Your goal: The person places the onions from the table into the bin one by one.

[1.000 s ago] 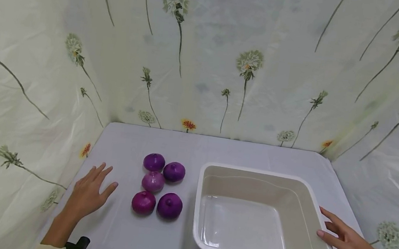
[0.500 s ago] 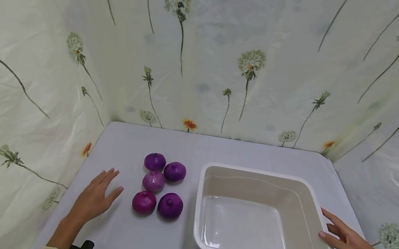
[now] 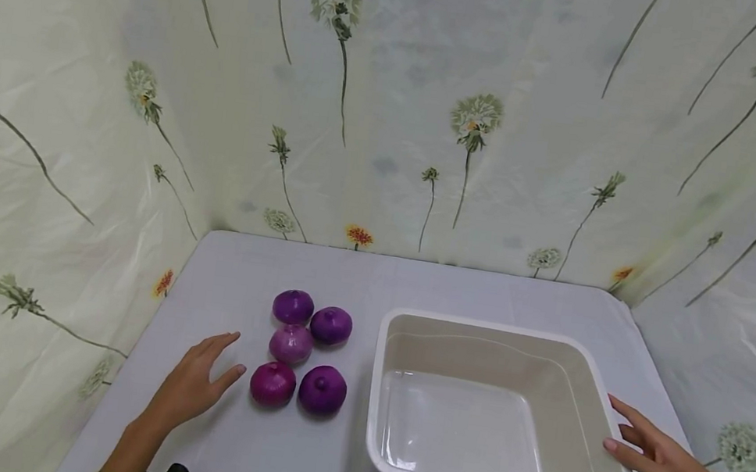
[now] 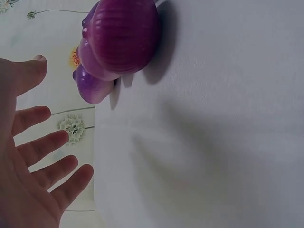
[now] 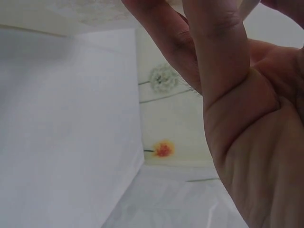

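The head view looks forward and down from above the near edge of the white table (image 3: 316, 276), facing the flower-printed backdrop (image 3: 402, 97) that fills its upper half; the left hand (image 3: 193, 386) enters at lower left, the right hand (image 3: 665, 464) at lower right.

The left wrist view sits very low and close, rolled sideways, looking past the left hand (image 4: 28, 171) at the nearest red onion (image 4: 124, 35) in the upper middle; the head view has that onion (image 3: 272, 383) lower centre-left.

The right wrist view is closest, its right half filled by the right hand (image 5: 237, 118), the tub wall (image 5: 66, 128) at left; the tub (image 3: 521, 340) also shows from the head.
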Available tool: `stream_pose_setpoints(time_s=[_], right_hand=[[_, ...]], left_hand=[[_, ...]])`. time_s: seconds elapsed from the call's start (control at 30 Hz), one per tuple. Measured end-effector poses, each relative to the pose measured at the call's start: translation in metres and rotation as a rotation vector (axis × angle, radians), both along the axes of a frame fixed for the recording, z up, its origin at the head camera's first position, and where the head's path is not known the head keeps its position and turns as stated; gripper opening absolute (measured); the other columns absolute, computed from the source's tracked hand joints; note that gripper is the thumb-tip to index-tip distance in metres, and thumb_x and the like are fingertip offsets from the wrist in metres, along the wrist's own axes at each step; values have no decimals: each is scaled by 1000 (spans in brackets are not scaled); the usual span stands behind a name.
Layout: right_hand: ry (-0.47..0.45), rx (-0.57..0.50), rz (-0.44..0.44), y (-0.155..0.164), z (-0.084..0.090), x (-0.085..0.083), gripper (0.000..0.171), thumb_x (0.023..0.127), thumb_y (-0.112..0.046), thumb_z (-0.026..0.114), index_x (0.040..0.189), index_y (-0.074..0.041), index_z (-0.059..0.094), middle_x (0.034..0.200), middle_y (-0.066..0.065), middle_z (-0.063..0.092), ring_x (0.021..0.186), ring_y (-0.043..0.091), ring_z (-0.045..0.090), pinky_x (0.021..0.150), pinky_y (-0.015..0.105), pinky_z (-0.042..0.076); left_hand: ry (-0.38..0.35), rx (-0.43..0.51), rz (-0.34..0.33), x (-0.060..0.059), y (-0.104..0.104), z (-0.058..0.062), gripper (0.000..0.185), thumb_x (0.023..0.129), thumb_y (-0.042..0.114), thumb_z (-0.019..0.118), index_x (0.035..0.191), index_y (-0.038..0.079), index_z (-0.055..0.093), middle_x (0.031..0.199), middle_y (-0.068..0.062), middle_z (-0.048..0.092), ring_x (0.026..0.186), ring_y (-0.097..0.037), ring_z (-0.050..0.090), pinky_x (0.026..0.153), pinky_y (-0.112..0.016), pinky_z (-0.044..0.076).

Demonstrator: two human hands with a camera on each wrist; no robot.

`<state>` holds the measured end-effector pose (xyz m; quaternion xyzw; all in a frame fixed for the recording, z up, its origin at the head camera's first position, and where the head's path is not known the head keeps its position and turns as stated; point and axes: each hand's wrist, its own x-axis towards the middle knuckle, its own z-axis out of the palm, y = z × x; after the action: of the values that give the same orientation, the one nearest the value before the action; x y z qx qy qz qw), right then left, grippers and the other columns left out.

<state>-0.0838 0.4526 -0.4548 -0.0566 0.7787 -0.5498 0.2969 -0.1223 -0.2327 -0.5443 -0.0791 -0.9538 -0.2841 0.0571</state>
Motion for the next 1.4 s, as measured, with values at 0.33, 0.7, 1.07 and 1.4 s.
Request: stream_pose_setpoints(time_s=[0.33, 0.7, 1.07, 1.4], right_hand=[[38, 6, 16, 1, -2, 1, 67, 110, -15, 34, 156, -47, -4, 122, -31, 58, 101, 22, 72, 75, 49, 60], [26, 20, 2, 0, -2, 0, 69, 110, -17, 35, 158, -39, -8, 121, -34, 56, 99, 23, 72, 74, 50, 61], [17, -35, 15, 2, -3, 1, 67, 110, -15, 33, 156, -47, -4, 124, -35, 55, 101, 24, 72, 74, 52, 60], [49, -42, 25, 2, -4, 2, 67, 110, -12, 33, 155, -50, 1, 126, -34, 56, 100, 22, 72, 73, 51, 60]], left_hand=[[-49, 101, -7, 3, 13, -9, 62, 92, 35, 72, 145, 12, 51, 146, -15, 53, 133, -39, 51, 102, -58, 47], [-55, 171, -35, 5, 23, -22, 65, 89, 37, 75, 145, 12, 52, 146, -12, 53, 132, -32, 53, 95, -46, 55], [-99, 228, -22, 7, 33, -26, 69, 84, 31, 81, 145, 12, 52, 147, -13, 51, 135, -32, 51, 95, -45, 55], [-87, 267, -24, 6, 41, -34, 69, 82, 29, 83, 143, 11, 54, 145, -19, 50, 133, -38, 51, 94, -46, 55]])
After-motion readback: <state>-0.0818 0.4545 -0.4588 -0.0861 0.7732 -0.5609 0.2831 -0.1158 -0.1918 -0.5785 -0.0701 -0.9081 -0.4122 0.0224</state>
